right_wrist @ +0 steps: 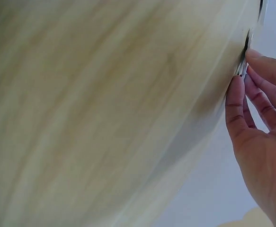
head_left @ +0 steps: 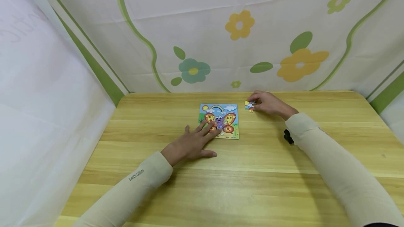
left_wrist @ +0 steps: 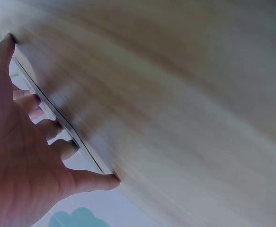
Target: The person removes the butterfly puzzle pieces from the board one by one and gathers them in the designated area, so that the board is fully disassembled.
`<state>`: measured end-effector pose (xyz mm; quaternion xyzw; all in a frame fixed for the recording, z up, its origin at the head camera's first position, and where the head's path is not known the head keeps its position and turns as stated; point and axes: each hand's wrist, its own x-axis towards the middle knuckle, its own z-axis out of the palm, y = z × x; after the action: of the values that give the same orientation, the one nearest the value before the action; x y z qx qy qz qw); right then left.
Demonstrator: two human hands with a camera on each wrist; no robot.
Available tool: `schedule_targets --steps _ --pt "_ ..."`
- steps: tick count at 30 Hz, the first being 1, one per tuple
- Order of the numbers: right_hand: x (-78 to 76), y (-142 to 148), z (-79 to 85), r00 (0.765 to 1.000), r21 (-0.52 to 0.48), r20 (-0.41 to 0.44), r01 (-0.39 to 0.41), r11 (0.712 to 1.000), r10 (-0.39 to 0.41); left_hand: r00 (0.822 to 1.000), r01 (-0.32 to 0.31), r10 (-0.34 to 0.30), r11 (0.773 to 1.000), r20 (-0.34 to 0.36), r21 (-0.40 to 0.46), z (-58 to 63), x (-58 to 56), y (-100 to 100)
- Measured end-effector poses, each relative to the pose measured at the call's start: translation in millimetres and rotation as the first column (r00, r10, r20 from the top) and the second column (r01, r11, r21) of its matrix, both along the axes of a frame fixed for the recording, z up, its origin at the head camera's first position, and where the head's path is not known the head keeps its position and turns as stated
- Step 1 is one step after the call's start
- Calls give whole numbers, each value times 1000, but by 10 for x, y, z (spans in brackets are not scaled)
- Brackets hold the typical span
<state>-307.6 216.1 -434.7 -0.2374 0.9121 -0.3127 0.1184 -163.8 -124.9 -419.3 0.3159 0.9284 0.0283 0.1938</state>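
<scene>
A square butterfly puzzle [head_left: 231, 109] lies flat on the wooden table, showing a purple-bodied butterfly, a sun, a rainbow and clouds. My left hand [head_left: 195, 142] rests on its lower left part with fingers spread, hiding some of the picture. The left wrist view shows that hand [left_wrist: 24, 146] palm-side, its thumb and little finger reaching past the puzzle's thin edge. To the right of the puzzle, my right hand [head_left: 268, 103] pinches a small puzzle piece [head_left: 248, 107] in yellow, purple and red between thumb and fingers. I cannot tell whether others are stacked under it.
The wooden table [head_left: 221, 185] reaches back to a white curtain [head_left: 205, 27] printed with flowers and vines. Another white sheet [head_left: 38, 115] hangs at the left. A small black object [head_left: 288, 137] shows at the right cuff.
</scene>
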Motion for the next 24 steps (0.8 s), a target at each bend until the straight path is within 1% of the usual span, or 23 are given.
schedule_targets --steps 13,24 --pt "-2 8 -3 1000 16 -8 -14 1000 14 1000 2 -2 1000 13 3 35 5 9" --pt "-5 3 -6 1000 29 3 -22 999 22 1000 -4 4 1000 13 -9 16 0 4"
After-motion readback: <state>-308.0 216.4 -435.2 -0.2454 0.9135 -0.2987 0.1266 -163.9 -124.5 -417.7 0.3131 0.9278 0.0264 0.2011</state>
